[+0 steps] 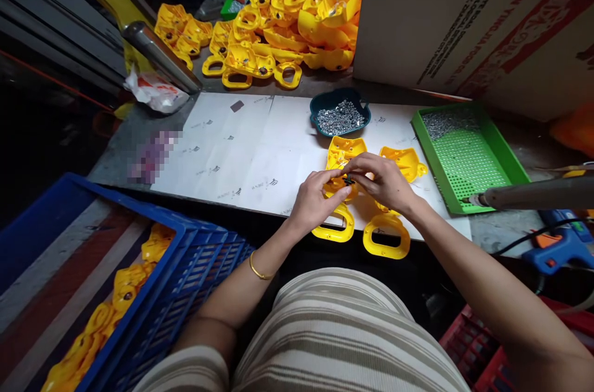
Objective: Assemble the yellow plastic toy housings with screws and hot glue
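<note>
My left hand [316, 199] and my right hand [384, 180] meet over a yellow plastic shell [346, 149] with a loop handle at its near end. Between the fingertips of both hands is a small black part [348, 180], pinched just above the shell; its exact kind is too small to make out. The fingers hide the middle of this shell. Partly under my right hand lies a second yellow shell [403, 163], its handle reaching past the table's front edge.
Beyond the hands stands a dark green dish [320, 126] of small metal screws. To the right are a green tray [492, 160], an electric screwdriver [533, 193] and a blue glue gun [559, 250]. Yellow shells [278, 15] pile up behind, beside a carton [445, 15]. A blue crate [185, 243] stands at left.
</note>
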Demonstrator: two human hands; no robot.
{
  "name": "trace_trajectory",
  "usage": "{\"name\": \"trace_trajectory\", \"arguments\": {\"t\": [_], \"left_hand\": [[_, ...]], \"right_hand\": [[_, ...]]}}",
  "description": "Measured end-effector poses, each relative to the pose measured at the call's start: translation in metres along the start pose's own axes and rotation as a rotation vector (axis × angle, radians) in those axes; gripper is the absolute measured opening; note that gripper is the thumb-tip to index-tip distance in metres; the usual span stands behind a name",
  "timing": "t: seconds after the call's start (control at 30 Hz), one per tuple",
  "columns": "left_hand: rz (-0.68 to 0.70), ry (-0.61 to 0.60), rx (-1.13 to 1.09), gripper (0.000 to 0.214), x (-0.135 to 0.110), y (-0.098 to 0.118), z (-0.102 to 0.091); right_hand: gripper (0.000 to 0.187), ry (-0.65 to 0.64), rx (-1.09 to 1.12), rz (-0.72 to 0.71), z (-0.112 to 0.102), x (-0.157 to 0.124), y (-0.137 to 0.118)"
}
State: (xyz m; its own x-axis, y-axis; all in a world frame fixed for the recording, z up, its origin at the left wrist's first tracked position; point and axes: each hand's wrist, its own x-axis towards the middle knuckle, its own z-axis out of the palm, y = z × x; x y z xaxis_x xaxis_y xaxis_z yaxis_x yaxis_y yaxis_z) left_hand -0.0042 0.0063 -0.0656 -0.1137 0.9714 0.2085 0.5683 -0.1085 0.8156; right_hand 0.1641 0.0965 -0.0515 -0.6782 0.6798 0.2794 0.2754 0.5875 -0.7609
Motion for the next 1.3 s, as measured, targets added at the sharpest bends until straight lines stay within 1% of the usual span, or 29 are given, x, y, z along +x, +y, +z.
{"name": "trace_trajectory", "arguments": {"t": [0.07, 0.13, 0.2, 0.27, 0.33, 0.4, 0.5, 0.7, 0.87, 0.93, 0.97, 1.0, 1.07, 1.13, 1.2, 1.3], "left_hand": [[-0.075, -0.024, -0.048, 0.018, 0.002, 0.0, 0.002], [-0.166, -0.031, -0.144, 0.014, 0.005, 0.001, 0.001], [-0.287, -0.031, -0.328, 0.019, 0.009, 0.003, -0.002], [-0.405, -0.023, -0.533, 0.027, 0.012, 0.006, -0.007], [-0.484, -0.019, -0.679, 0.033, 0.016, 0.009, -0.012], [-0.517, -0.023, -0.751, 0.037, 0.017, 0.01, -0.015], [-0.532, -0.046, -0.781, 0.038, 0.018, 0.011, -0.018], [-0.593, -0.113, -0.709, 0.045, 0.016, 0.015, -0.018], [-0.529, -0.175, -0.644, 0.045, 0.013, 0.015, -0.016], [-0.472, -0.173, -0.554, 0.043, 0.011, 0.01, -0.017], [-0.416, -0.149, -0.456, 0.04, 0.01, 0.006, -0.018], [-0.339, -0.115, -0.313, 0.037, 0.01, 0.002, -0.019], [-0.149, -0.038, 0.056, 0.028, 0.01, -0.005, -0.023], [0.005, -0.006, 0.392, 0.025, 0.011, -0.01, -0.027], [0.069, -0.014, 0.581, 0.028, 0.012, -0.011, -0.027], [0.077, -0.032, 0.695, 0.03, 0.014, -0.008, -0.023]], "right_hand": [[0.015, 0.005, 0.023, 0.013, 0.002, 0.001, -0.001], [0.018, 0.029, 0.053, 0.038, 0.005, 0.0, -0.004], [0.024, 0.094, 0.089, 0.091, 0.007, -0.002, -0.009], [0.022, 0.194, 0.1, 0.134, 0.01, -0.006, -0.015], [0.014, 0.262, 0.093, 0.12, 0.014, -0.011, -0.022], [0.012, 0.269, 0.099, 0.071, 0.019, -0.014, -0.026], [0.014, 0.267, 0.11, 0.048, 0.024, -0.016, -0.027], [0.017, 0.262, 0.154, 0.099, 0.029, -0.016, -0.022], [0.015, 0.318, 0.117, 0.095, 0.031, -0.017, -0.023], [0.015, 0.343, 0.118, 0.114, 0.028, -0.018, -0.022], [0.015, 0.356, 0.125, 0.133, 0.025, -0.019, -0.022], [0.017, 0.369, 0.136, 0.158, 0.021, -0.02, -0.021], [0.019, 0.394, 0.159, 0.219, 0.014, -0.022, -0.019], [0.02, 0.401, 0.152, 0.267, 0.009, -0.025, -0.018], [0.018, 0.406, 0.117, 0.283, 0.009, -0.026, -0.018], [0.018, 0.413, 0.098, 0.286, 0.012, -0.028, -0.019]]}}
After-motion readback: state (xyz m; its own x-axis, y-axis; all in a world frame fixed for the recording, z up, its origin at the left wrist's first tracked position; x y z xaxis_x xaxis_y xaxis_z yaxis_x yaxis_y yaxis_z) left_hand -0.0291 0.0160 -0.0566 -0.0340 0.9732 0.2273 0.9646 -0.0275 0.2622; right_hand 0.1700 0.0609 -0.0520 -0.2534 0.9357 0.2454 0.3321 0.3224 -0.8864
